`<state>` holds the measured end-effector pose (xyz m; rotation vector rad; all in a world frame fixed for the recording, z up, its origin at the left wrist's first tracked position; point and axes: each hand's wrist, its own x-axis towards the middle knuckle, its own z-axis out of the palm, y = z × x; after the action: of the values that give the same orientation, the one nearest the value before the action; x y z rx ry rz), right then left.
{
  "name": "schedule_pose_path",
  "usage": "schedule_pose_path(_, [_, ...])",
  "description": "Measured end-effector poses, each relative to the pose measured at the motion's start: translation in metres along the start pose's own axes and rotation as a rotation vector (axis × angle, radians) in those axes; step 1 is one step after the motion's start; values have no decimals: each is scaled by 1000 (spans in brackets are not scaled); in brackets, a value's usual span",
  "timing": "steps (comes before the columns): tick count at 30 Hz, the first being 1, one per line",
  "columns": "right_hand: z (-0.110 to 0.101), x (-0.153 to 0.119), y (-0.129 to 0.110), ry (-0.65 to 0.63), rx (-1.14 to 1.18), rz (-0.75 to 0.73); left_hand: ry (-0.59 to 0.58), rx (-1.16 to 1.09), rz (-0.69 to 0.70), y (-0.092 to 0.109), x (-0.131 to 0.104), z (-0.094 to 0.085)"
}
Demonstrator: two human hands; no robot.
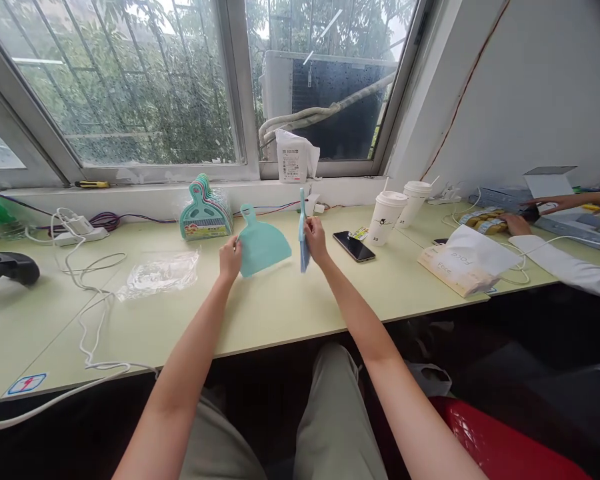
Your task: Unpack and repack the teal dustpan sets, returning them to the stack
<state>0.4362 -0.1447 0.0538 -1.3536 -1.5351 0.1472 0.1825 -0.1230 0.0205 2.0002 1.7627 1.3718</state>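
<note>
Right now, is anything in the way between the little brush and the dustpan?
No, nothing I can see. The right hand holds the brush, the left hand holds the dustpan, and there's just a small gap between them above the table.

Head camera: worn on the person's head, facing forward and steeply enough down to take in both table and lap.
Table (265, 310): crossed from the near edge to the far one, viewed from above at close range.
Window (150, 100): faced across the table, filling much of the upper part, splayed toward the top as through a wide lens.
Left hand (231, 259) and right hand (314, 239): viewed from behind and above, near mid-view.
Forearms (197, 340): running in from the bottom edge, much closer to the lens.
Trouser legs (330, 407): looked down on, below the table's near edge.
Wall (525, 93): caught at a slant, upper right.
Co-worker's sleeve (565, 263): cut off by the right edge.
</note>
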Motion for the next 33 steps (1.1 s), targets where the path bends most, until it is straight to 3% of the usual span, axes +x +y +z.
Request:
schedule_pose_path(4, [-17,0,21,-320,-496,122,-136,212,-185,-28,11,-8])
schedule_pose_path(7, [-13,-7,31,-496,-730,238,-166,311,-213,-34,8,-6])
schedule_pose_path(13, [-6,-11,33,-429,-787,216,-89,315,-237,-29,3,-6])
schedule_pose_path(18, [-7,-8,40,-431,-740,246,-168,352,-247,-28,3,-10])
schedule_pose_path(22, [-4,-6,44,-357,-605,237,-236,388,-228,-22,0,-6])
schedule_pose_path(25, [4,-7,39,-364,-426,182,-455,207,-83,-5,-8,2])
schedule_pose_path(27, [12,-9,34,-450,-336,124,-641,11,112,12,-16,9])
schedule_pose_path(28, [16,-11,31,-489,-318,90,-669,-50,214,20,-20,12])
schedule_pose_path(29, [19,-13,29,-514,-310,55,-636,-65,310,28,-23,14])
schedule_pose_path(33, [26,-21,23,-552,-268,1,-320,120,590,39,-31,18])
